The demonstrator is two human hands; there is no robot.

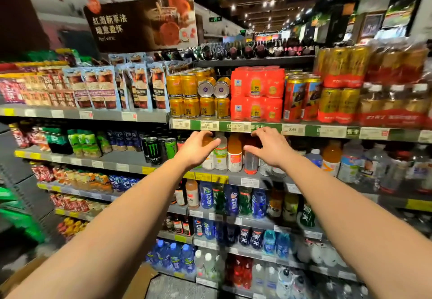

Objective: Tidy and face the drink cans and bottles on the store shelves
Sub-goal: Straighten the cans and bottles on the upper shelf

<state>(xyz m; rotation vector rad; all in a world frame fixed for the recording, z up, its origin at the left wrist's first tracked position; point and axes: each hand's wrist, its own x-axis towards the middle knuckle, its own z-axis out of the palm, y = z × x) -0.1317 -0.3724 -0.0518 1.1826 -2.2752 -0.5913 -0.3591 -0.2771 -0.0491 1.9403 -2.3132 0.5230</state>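
Left hand: the left hand [198,145] reaches mid-frame toward the bottles, its grip wide, fingers loosely spread, holding nothing.
Right hand: the right hand [268,145] hovers beside it, grip wide too.
Bottles: orange and white-labelled bottles [234,156] stand between the hands on the second shelf [247,179].
Cans: gold cans [189,92] sit above; two lie sideways.

One head-worn wide-angle camera is looking forward and slightly down at the drink shelves [233,127] from arm's reach, both forearms stretching into view from below, the aisle receding toward the upper right.
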